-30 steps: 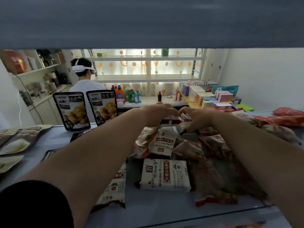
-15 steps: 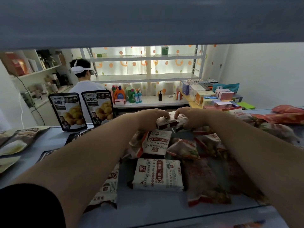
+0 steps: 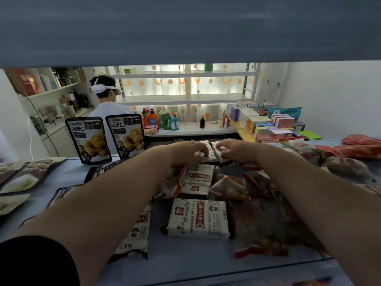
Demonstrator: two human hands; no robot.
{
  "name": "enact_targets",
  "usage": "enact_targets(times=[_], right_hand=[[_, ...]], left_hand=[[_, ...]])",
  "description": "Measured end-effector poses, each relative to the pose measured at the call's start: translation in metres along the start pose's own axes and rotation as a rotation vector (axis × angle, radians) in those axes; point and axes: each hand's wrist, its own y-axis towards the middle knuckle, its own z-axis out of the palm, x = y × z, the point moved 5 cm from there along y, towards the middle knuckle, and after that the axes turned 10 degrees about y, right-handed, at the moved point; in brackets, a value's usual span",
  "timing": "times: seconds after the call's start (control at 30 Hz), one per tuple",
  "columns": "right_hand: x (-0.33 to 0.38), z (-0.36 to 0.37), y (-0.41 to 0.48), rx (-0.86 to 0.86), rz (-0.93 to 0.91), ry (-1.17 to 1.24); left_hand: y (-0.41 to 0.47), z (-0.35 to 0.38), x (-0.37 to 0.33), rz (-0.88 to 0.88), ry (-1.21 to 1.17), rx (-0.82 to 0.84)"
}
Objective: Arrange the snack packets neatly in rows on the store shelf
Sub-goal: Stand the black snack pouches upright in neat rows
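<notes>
Overhead, in the head view, the dark underside of an upper board (image 3: pixel 185 27) cuts off the top of the scene. Below it lies the smooth blue-grey store shelf (image 3: pixel 185 263). Both bare forearms reach across a loose heap toward the back edge.

The left hand (image 3: pixel 191 151) curls its fingers over the left-side packet (image 3: pixel 204 158). The right hand (image 3: pixel 233 150) pinches the right-side packet (image 3: pixel 219 150). These two small white-and-red packets sit side by side, touching, at the rear of the heap.

Nearer lie two brick-shaped white packets with red print, the front one (image 3: pixel 199 219) flat and the rear one (image 3: pixel 196 179) tilted. A third white packet (image 3: pixel 136 230) is partly hidden under the left forearm. Crinkled red-and-clear bags (image 3: pixel 261 230) are jumbled beneath the right forearm.

Two glossy standing pouches (image 3: pixel 89 139) picturing chestnuts stand upright to the left. Flat pale pouches (image 3: pixel 22 176) lie at the far left, and red bags (image 3: pixel 360 149) at the far right.

Beyond the shelf, a person in a white shirt (image 3: pixel 109 108) wears a headset, near detergent bottles (image 3: pixel 158 118) and stacked cardboard boxes (image 3: pixel 266 120).
</notes>
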Motion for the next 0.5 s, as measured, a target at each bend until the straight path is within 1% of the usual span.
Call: enact_targets(times=[0.07,0.17,0.23,0.4,0.5], right_hand=[[0.013,-0.004,-0.006,-0.066,-0.034,-0.034],[0.042,-0.008,-0.02,-0.196,-0.138,-0.149],[0.065,-0.003,-0.031,-0.243,-0.206,-0.209],[0.127,0.018,-0.055,-0.299,-0.355,-0.293],[0.168,0.038,-0.066,-0.27,-0.442,-0.278]], left_hand=[[-0.008,-0.009,0.003,-0.02,0.055,-0.056],[-0.035,-0.029,0.011,-0.08,0.062,-0.207],[-0.062,-0.038,0.017,-0.101,0.118,-0.295],[-0.136,-0.036,0.04,-0.183,0.266,-0.356],[-0.18,-0.031,0.054,-0.206,0.255,-0.37]])
